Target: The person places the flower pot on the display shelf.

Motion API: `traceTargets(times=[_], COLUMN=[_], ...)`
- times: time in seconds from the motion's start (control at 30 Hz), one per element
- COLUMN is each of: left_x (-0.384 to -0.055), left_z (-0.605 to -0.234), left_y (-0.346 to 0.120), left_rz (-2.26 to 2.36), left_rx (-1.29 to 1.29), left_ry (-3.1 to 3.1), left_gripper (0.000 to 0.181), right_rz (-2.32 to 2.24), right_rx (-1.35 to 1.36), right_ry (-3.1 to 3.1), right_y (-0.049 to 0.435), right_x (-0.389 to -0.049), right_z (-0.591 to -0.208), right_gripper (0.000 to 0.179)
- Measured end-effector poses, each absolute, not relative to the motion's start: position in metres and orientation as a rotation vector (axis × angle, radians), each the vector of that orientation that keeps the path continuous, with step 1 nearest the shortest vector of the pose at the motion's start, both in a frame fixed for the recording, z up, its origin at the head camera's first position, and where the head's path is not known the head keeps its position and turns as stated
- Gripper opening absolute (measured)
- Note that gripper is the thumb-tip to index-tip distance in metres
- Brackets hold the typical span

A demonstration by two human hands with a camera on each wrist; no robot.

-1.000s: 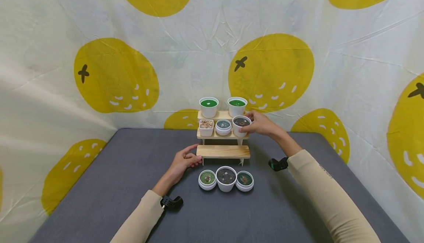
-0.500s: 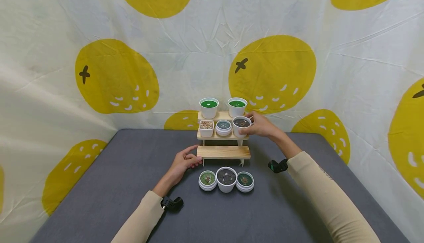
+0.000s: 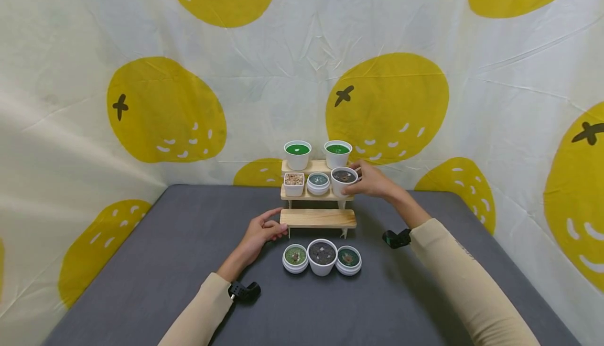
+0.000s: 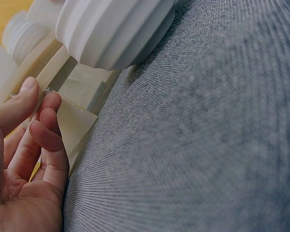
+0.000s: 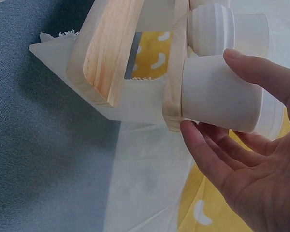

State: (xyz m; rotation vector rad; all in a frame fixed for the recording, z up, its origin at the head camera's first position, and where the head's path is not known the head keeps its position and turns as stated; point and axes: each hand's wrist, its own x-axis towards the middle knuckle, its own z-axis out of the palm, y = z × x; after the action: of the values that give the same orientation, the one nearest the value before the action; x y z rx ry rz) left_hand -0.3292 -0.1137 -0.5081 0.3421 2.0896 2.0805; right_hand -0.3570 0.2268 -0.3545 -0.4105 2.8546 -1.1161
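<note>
A three-tier wooden display stand with pale side panels stands on the table. On its middle step, at the right end, is a white pot with a dark filling; my right hand holds it, thumb on the near side and fingers behind. In the right wrist view the pot's base sits against the step. My left hand pinches the left end of the bare lowest step, thumb on top; the left wrist view shows curled fingers by the side panel.
Beside the held pot are a ridged round pot and a square pot of pebbles. Two pots with green filling occupy the top step. Several pots stand in front, the middle one dark-filled. A fruit-print curtain hangs behind.
</note>
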Motion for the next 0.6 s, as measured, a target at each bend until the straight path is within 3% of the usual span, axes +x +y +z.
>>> traceTargets(times=[0.6], left_x=[-0.328], left_z=[-0.506], left_y=[-0.114], left_rz=[2.074], left_rx=[0.342], left_ry=[2.087], left_gripper=[0.07], right_rz=[-1.267], right_rx=[-0.371], right_ry=[2.723], right_y=[0.238], right_x=[-0.339], right_z=[-0.349], right_gripper=[0.085])
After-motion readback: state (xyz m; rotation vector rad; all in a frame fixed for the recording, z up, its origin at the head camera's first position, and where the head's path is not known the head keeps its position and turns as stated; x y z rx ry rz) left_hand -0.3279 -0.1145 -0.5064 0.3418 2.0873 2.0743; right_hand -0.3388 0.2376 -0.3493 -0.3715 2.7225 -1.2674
